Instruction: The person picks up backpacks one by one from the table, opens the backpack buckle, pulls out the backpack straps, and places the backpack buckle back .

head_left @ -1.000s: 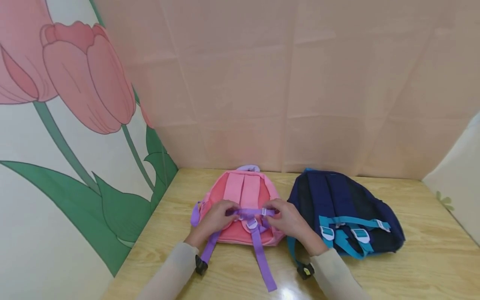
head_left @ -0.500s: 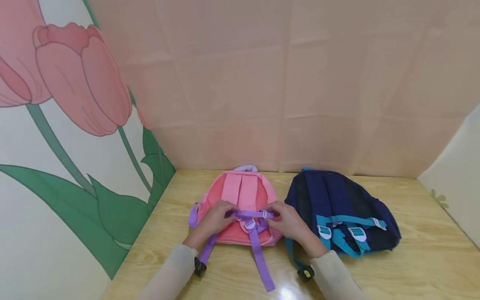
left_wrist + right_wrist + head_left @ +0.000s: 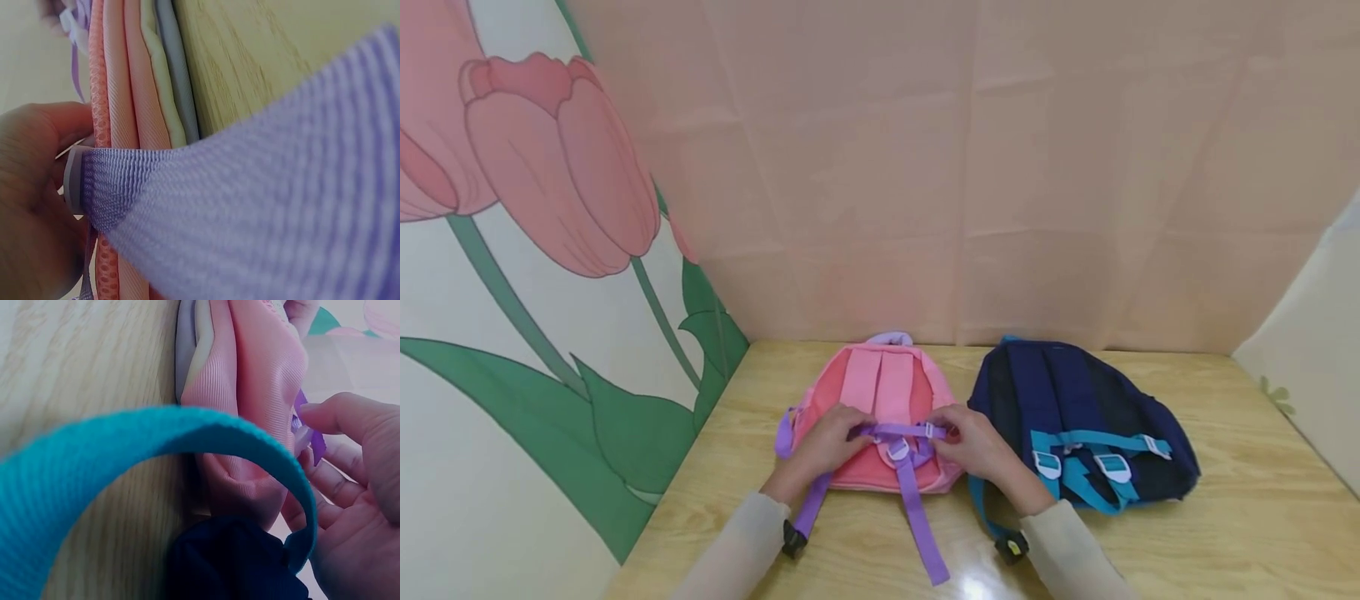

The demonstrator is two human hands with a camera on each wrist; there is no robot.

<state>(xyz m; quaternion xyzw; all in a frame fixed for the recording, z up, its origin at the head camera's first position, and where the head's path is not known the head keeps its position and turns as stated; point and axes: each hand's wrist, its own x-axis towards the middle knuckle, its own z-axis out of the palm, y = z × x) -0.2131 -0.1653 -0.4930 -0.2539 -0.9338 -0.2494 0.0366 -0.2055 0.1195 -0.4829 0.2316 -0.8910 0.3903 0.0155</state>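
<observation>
A pink backpack [image 3: 859, 379] lies on the table with its shoulder straps upward. Across it runs a short purple chest strap [image 3: 901, 430], drawn straight between both hands. My left hand [image 3: 829, 440] pinches its left end; in the left wrist view, a white strap adjuster [image 3: 75, 180] sits at these fingers, which the hand partly hides. At the other end my right hand [image 3: 976, 440] pinches the strap beside a small white buckle [image 3: 929, 430]. Below, a purple webbing tail [image 3: 921, 525] hangs from another white adjuster [image 3: 898, 450] onto the tabletop.
Close on the right lies a navy backpack [image 3: 1075, 392] with teal straps [image 3: 1097, 438]. One teal strap loop [image 3: 206, 428] arches in front of the right wrist camera. The wooden table [image 3: 1247, 517] meets a beige backdrop [image 3: 880, 208] behind and a tulip-printed panel [image 3: 557, 167] on the left.
The head view has shifted slightly, so the bags appear a little further left. Both hands keep their pinch on the purple chest strap.
</observation>
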